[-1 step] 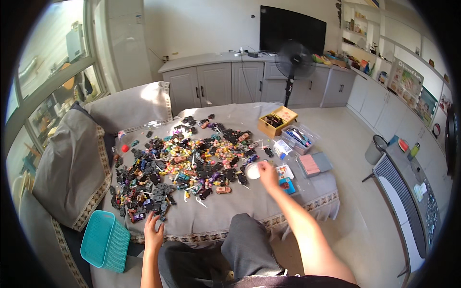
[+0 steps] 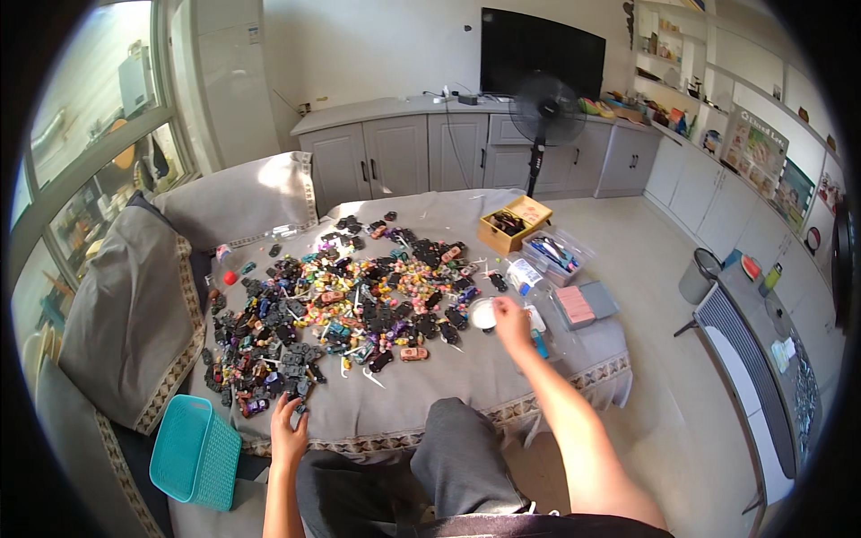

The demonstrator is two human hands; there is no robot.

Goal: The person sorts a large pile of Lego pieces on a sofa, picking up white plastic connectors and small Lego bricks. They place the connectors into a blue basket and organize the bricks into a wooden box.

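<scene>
A large heap of small toy cars, dark pieces and colourful little figures (image 2: pixel 359 305) is spread over the grey cloth cover (image 2: pixel 430 394). At the heap's right side, my right hand (image 2: pixel 513 325) is closed on the edge of a round white disc with a pale rim (image 2: pixel 484 313); whether it is a lid or a shallow dish is unclear. My left hand (image 2: pixel 289 435) is at the near left edge of the heap, fingers curved and apart, close to small dark pieces. A purple toy car (image 2: pixel 255 406) lies beside it. A blue item (image 2: pixel 539 344) is partly hidden behind my right forearm.
A turquoise basket (image 2: pixel 195 453) stands left of my left arm. Rightward are a yellow box (image 2: pixel 511 226), a clear plastic bin (image 2: pixel 554 257), and a pink and grey box (image 2: pixel 583 305). A black fan (image 2: pixel 545 112) stands beyond the covered surface. A red ball (image 2: pixel 230 279) lies at the left.
My right hand has shifted a little to the right with the white disc, covering more of the blue item and the card beside it. My left hand has barely moved.
</scene>
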